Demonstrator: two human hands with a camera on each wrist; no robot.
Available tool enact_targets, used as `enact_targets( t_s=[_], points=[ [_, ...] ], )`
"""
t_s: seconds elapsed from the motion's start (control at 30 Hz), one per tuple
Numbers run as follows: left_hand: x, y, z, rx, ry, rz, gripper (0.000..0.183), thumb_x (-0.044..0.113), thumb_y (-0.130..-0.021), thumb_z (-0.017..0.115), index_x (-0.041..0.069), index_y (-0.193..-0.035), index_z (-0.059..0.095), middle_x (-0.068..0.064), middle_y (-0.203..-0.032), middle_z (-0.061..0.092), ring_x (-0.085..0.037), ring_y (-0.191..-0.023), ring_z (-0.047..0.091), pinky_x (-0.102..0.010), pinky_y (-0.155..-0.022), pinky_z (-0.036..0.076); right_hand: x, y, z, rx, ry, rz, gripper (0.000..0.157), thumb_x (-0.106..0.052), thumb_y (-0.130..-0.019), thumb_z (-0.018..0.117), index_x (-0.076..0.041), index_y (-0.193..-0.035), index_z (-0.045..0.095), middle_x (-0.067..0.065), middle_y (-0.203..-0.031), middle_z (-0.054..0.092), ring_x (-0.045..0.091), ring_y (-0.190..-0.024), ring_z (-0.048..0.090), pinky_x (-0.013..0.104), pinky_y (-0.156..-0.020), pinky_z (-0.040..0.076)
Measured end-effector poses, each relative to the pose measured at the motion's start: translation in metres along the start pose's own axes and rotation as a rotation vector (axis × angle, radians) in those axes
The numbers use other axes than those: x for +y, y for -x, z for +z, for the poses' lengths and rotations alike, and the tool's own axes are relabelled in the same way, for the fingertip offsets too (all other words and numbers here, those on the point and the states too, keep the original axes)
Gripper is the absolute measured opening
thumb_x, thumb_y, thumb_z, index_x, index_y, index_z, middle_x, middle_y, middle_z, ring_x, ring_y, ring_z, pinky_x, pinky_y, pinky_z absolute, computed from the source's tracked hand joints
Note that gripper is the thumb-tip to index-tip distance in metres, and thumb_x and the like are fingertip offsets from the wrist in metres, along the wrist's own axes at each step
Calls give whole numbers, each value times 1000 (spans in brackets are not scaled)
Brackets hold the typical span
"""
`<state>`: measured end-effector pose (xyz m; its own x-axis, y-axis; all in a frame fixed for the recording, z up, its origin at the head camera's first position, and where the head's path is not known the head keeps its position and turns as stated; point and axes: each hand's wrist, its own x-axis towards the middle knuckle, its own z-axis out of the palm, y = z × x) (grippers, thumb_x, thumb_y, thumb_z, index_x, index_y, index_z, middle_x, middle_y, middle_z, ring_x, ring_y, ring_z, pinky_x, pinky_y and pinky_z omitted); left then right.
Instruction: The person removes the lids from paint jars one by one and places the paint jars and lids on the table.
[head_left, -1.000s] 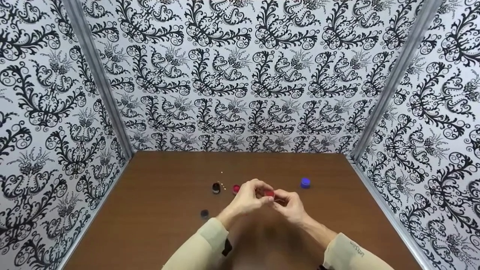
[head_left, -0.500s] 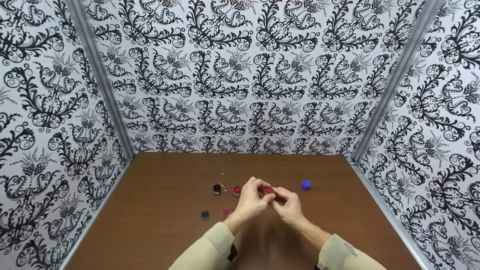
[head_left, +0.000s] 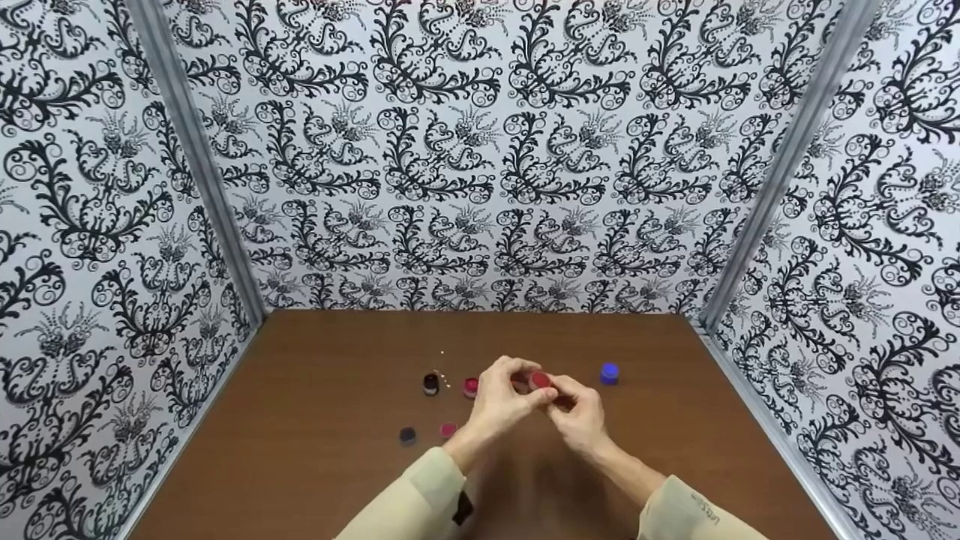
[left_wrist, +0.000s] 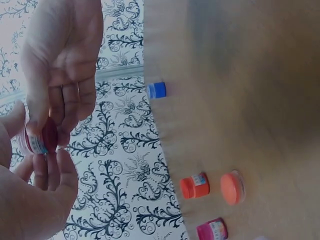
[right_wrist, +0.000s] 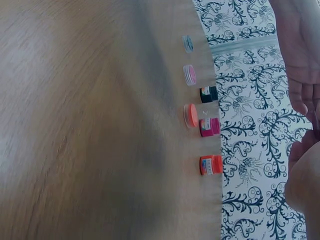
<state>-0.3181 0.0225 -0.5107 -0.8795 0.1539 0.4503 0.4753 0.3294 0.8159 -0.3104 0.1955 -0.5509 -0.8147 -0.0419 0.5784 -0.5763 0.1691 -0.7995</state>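
Both hands meet over the middle of the table around a small red paint jar (head_left: 538, 380). The left hand (head_left: 502, 394) pinches it from the left, thumb across its near side. From the right, the right hand (head_left: 577, 416) grips it with curled fingers. In the left wrist view the jar (left_wrist: 37, 142) shows a pale label and a clear end, held between the fingertips of the two hands. The right wrist view leaves the jar mostly hidden behind the hands. Closest to the left hand on the table is an open magenta jar (head_left: 470, 387).
A black jar (head_left: 430, 385) stands left, beside small pale specks (head_left: 442, 376). Nearer lie a dark lid (head_left: 407, 436) and a pink lid (head_left: 448, 430). An orange jar (right_wrist: 211, 164) and orange lid (right_wrist: 190, 115) also show. A blue jar (head_left: 609, 373) stands right; patterned walls surround the table (head_left: 300, 390).
The left forearm has shifted slightly right, uncovering the pink lid. More of the red jar's round face shows between the fingers, and the left thumb lies further right.
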Motion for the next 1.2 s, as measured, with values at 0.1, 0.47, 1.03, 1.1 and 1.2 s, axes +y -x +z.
enact_targets(
  t_s=[0.1, 0.47, 1.03, 1.1, 1.2],
  points=[
    [2, -2, -6, -76, 12, 26, 41, 26, -92, 94, 4, -125, 82, -11, -109, 75, -14, -91, 75, -31, -85, 68, -3, 0, -3, -26, -10, -30, 31, 14, -90, 83, 12, -121, 80, 19, -105, 84, -2, -92, 76, 15, -80, 63],
    [5, -3, -19, -239, 10, 76, 35, 18, -101, 80, 5, -132, 81, -8, -117, 75, -26, -112, 74, -22, -90, 57, 0, -1, -13, -134, -53, -63, 27, 11, -95, 80, 12, -122, 79, 3, -108, 85, 5, -97, 80, 21, -84, 67],
    [-1, 5, 1, -47, 42, 28, 21, 7, -93, 88, 6, -112, 82, -11, -102, 71, -20, -87, 77, -24, -79, 65, 6, 0, -4, -75, -59, -61, 27, 16, -91, 80, 14, -118, 80, 36, -105, 79, 2, -95, 79, 17, -84, 65],
    [0, 6, 3, -21, 38, 9, 21, 9, -91, 89, 7, -110, 81, -9, -101, 71, -24, -89, 77, -22, -79, 63, 6, 1, -3, -54, -54, -68, 28, 18, -90, 80, 15, -118, 79, 37, -105, 78, 1, -95, 79, 17, -84, 66],
    [2, 6, 4, 7, 38, -6, 22, 10, -90, 90, 7, -108, 80, -9, -100, 72, -27, -90, 76, -19, -79, 61, 7, 1, 0, -23, -60, -83, 29, 21, -88, 79, 17, -117, 79, 37, -104, 78, 0, -94, 78, 17, -83, 66]
  ],
)
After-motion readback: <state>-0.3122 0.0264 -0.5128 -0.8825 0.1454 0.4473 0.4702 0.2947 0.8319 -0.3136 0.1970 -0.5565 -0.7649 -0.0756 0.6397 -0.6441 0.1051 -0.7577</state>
